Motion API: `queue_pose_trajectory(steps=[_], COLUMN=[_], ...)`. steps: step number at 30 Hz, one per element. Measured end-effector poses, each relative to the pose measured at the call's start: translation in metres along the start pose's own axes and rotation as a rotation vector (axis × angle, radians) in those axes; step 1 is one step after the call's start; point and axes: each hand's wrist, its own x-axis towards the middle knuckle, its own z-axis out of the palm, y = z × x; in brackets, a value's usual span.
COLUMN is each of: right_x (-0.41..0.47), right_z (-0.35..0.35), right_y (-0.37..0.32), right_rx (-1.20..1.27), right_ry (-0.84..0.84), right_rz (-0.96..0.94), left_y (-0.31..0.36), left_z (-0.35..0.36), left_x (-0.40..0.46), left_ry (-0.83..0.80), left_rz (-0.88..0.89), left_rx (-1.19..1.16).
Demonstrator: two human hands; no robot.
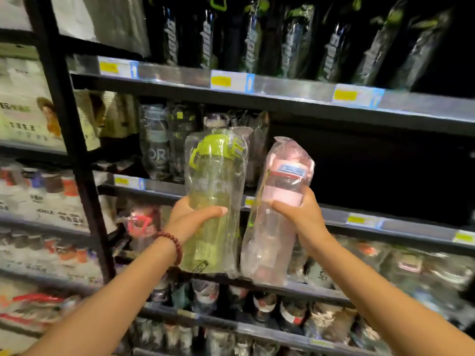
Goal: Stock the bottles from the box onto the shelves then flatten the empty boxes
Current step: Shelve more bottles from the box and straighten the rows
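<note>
Left hand grips a green bottle, right hand a pink bottle; both unshelved, middle shelf half bare, boxes unseen.

On the clear plastic-wrapped bottle with the lime-green lid, pale embossed letters cross the body, but only something like "CH" at their end can be made out. Left of it and further back, a dark transparent bottle on the shelf shows large pale letters "OR". The tall black bottles in clear wrap on the shelf above carry white vertical lettering too blurred to read. The yellow-and-blue price tags on the grey shelf edge above the green-lidded bottle are illegible, as is the print on the pale packages far to its left.
</note>
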Motion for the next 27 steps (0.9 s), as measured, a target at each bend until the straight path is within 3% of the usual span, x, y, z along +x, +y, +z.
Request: queue_pose_trajectory(steps=[6, 12, 18, 27], right_x=[0.025, 0.055, 0.100, 0.145], right_z=[-0.089, -0.138, -0.160, -0.160], right_y=[0.018, 0.024, 0.031, 0.044], right_rx=[-0.039, -0.076, 0.013, 0.092], right_ry=[0.132, 0.229, 0.268, 0.487], right_rz=[0.059, 0.157, 0.245, 0.297], left_y=[0.017, 0.034, 0.047, 0.046], left_z=[0.098, 0.151, 0.180, 0.205], left_x=[0.019, 0.048, 0.091, 0.149], left_ry=[-0.075, -0.174, -0.259, -0.298], left_rz=[-0.046, -0.055, -0.051, -0.081], left_rx=[-0.047, -0.064, -0.074, -0.163])
